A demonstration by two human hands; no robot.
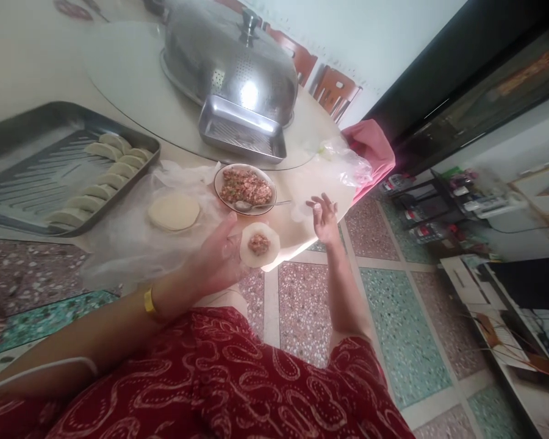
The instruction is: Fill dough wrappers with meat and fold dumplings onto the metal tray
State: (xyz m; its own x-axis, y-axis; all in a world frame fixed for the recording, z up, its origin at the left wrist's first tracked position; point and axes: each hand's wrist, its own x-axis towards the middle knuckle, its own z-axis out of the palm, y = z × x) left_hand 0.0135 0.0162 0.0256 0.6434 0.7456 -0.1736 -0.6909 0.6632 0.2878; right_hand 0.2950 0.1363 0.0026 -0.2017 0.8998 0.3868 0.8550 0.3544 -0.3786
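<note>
A round dumpling wrapper (246, 257) with a lump of meat filling (258, 244) at its middle rests on the fingers of my left hand (217, 253). My right hand (324, 216) is raised over the table's right edge, fingers apart, holding nothing. Between the hands and farther back stands an oval bowl of minced filling (244, 184). A metal spoon (251, 206) lies in the bowl, its handle pointing toward my right hand. Left of the bowl, a stack of round wrappers (174, 211) sits on a clear plastic sheet (123, 259).
A dark baking tray (22, 174) at left holds several folded dumplings (112, 180). A small metal tray (242, 135) stands before a large domed steel lid (229, 61) on the glass turntable (119, 67). Pink cloth (370, 149) and plastic bags (343, 160) lie at the right edge.
</note>
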